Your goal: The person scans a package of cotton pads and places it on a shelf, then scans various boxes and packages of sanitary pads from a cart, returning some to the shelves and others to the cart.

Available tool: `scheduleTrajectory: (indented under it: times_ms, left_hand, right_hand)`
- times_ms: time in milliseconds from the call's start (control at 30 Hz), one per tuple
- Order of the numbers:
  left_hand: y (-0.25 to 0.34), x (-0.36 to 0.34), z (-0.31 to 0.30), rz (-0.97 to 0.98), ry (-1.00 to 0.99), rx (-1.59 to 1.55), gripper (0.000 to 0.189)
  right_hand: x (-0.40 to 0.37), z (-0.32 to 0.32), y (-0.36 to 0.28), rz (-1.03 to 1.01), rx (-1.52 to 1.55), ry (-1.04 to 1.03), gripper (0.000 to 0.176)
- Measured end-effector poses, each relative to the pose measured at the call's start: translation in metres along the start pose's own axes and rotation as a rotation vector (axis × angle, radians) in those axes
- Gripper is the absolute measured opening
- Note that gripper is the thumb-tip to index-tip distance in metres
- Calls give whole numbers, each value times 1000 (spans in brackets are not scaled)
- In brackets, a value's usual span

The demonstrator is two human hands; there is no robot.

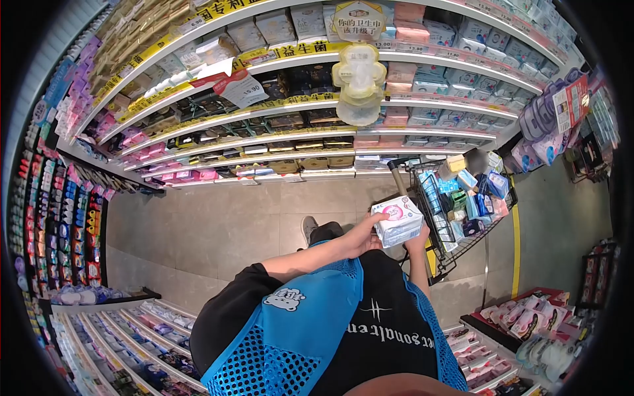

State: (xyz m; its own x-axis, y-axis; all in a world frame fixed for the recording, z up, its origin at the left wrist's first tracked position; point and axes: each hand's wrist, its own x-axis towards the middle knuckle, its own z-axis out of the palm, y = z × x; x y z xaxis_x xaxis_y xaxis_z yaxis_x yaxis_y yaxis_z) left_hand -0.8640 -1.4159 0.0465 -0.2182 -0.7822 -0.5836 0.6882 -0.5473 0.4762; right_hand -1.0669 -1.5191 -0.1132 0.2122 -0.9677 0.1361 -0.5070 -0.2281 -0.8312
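A white package (400, 231) with a pink round print is held in front of my body, over the tiled floor. My left hand (367, 236) grips its left side, the thumb lying on the top face. On the package's right edge is my right hand (417, 240), its fingers mostly hidden behind and under it. Just right of the package stands a black wire shopping cart (441, 254), filled with several packs in blue, white, green and pink.
Long shelves (290, 105) of packaged goods curve across the front. More racks stand at left (66, 224), lower left (125, 343) and lower right. A pink-pack display (528, 317) sits at right, near a yellow floor line (517, 244). Bags hang at upper right.
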Motion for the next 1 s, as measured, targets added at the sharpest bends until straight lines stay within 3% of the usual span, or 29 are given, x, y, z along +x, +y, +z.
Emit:
scheduleTrajectory:
  times_ms: [200,400,1000]
  left_hand:
    - [0,0,4,-13,1,21,54]
    - [1,5,6,-79,-15,19,53]
    - [11,1,3,-84,-25,70,57]
  right_hand:
    - [-3,-2,4,-59,55,0,36]
    - [-7,6,23,74,93,-34,36]
    - [-2,1,-7,52,-1,26,36]
